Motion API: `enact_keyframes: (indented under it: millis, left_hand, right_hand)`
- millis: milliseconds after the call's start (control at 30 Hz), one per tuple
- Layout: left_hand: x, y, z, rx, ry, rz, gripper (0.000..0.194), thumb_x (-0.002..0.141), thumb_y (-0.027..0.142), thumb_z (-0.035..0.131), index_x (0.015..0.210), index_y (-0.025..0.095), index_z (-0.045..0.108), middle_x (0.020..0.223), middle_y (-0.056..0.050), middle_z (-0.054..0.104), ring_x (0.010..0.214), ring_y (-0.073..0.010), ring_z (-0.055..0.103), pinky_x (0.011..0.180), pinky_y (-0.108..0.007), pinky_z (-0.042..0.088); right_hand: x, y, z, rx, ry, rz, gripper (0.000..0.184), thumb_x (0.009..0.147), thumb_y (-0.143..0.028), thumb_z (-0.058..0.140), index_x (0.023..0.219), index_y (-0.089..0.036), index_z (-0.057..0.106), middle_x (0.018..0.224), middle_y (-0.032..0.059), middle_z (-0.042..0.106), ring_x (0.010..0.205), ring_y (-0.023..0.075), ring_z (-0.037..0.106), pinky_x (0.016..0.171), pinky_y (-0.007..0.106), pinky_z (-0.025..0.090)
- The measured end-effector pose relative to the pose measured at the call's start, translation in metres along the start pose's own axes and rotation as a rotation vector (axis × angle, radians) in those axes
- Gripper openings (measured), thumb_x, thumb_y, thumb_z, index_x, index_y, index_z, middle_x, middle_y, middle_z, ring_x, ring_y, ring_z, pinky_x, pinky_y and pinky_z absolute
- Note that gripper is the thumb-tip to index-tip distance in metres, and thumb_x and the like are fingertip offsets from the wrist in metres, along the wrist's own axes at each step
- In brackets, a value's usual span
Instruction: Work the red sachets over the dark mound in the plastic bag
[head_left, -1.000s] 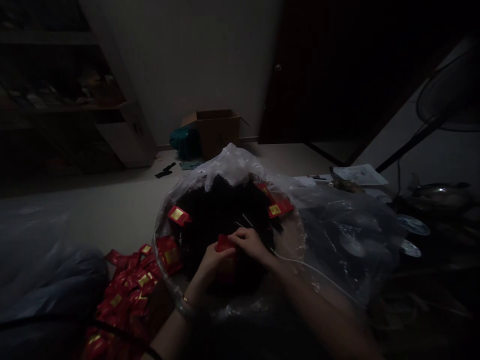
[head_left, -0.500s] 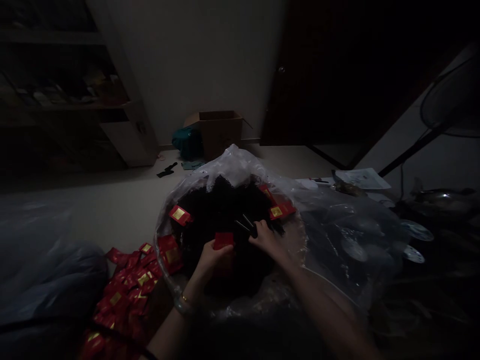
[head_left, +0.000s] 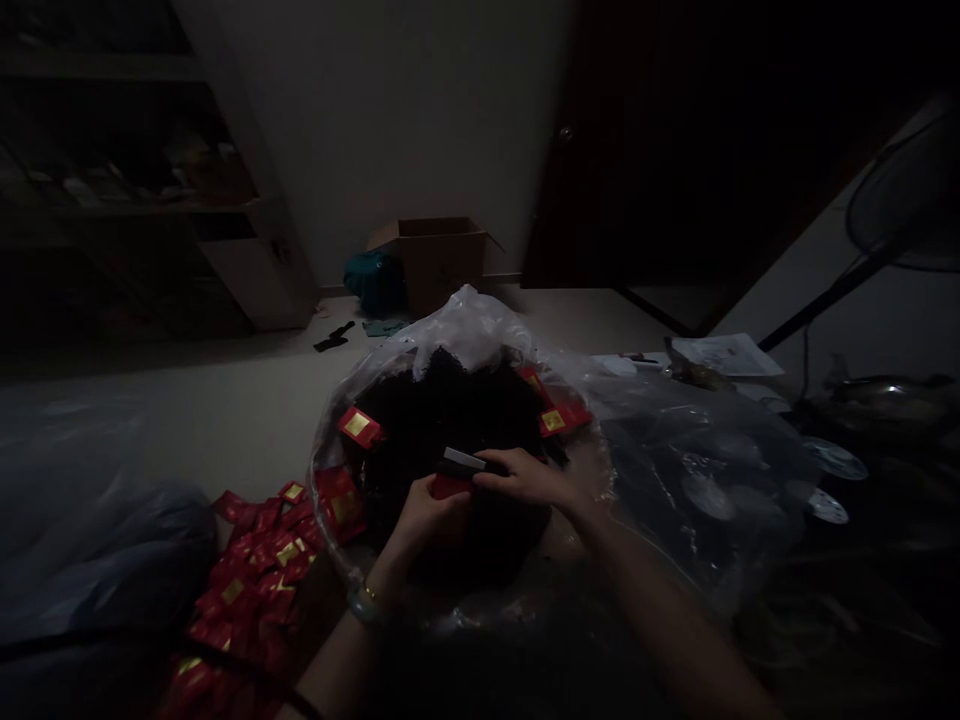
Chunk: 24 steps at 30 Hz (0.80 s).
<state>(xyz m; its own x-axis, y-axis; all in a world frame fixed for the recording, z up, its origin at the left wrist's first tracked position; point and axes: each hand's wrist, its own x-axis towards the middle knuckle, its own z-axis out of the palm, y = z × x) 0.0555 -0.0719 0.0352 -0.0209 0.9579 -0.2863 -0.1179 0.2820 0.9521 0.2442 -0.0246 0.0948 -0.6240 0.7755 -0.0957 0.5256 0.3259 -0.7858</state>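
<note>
In front of me, a heap of dark loose stuff (head_left: 405,400), which looks like tea leaves, lies in a wide round container lined with clear plastic (head_left: 330,430). Above it, my left hand (head_left: 421,518) grips a red packet (head_left: 452,486) between thumb and fingers. My right hand (head_left: 525,477) is closed on a small scoop-like metal tool (head_left: 464,459), whose light grey side lies across the packet's top. Whether the tool's end is inside the packet is too dark to tell. Other red packets with gold labels (head_left: 360,426) rest around the container's rim.
A pile of red packets (head_left: 255,570) lies at lower left, beside a dark bulky bag (head_left: 142,550). Clear plastic sheeting (head_left: 675,470) spreads to the right. Behind stand an open cardboard box (head_left: 444,265) and a teal bag (head_left: 375,283). A fan (head_left: 900,200) is at far right.
My right hand has brought the metal tool from the heap leftward to the top of the red packet. My left hand still holds the packet, slightly lower.
</note>
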Motion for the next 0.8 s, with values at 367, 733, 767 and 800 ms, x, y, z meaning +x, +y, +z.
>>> enact_keyframes:
  millis: [367,733,767,800]
  left_hand:
    - [-0.01,0.013,0.009,-0.028,-0.029,-0.027,0.03,0.047,0.025,0.081,0.071,0.01,0.069,0.056,0.0,0.065,0.052,-0.0119,0.056,0.052,-0.022,0.043]
    - [-0.006,0.005,0.005,0.031,0.013,-0.024,0.037,0.045,0.025,0.083,0.075,0.009,0.07,0.064,-0.004,0.069,0.06,-0.0165,0.062,0.059,-0.025,0.047]
    - [-0.006,0.005,0.005,0.037,0.02,-0.024,0.036,0.045,0.025,0.083,0.075,0.009,0.07,0.064,-0.004,0.069,0.06,-0.0165,0.062,0.058,-0.025,0.047]
    - [-0.006,0.005,0.005,0.042,0.021,-0.024,0.036,0.045,0.026,0.083,0.074,0.009,0.07,0.064,-0.004,0.069,0.06,-0.0166,0.062,0.058,-0.025,0.047]
  right_hand:
    - [-0.005,-0.023,-0.002,-0.194,-0.051,0.057,0.038,0.085,-0.045,0.055,0.114,-0.023,0.066,0.104,0.0057,0.072,0.091,0.0236,0.066,0.075,0.029,0.047]
    - [-0.003,-0.024,0.007,-0.23,0.025,0.03,0.028,0.087,-0.034,0.055,0.108,-0.022,0.069,0.104,0.0052,0.072,0.093,0.022,0.066,0.077,0.028,0.046]
    - [-0.003,-0.024,0.007,-0.231,0.026,0.024,0.027,0.087,-0.033,0.054,0.107,-0.022,0.069,0.103,0.0052,0.072,0.092,0.0218,0.066,0.076,0.028,0.045]
    - [-0.003,-0.024,0.008,-0.234,0.026,0.019,0.026,0.087,-0.033,0.054,0.106,-0.022,0.07,0.102,0.005,0.073,0.092,0.0216,0.066,0.076,0.027,0.045]
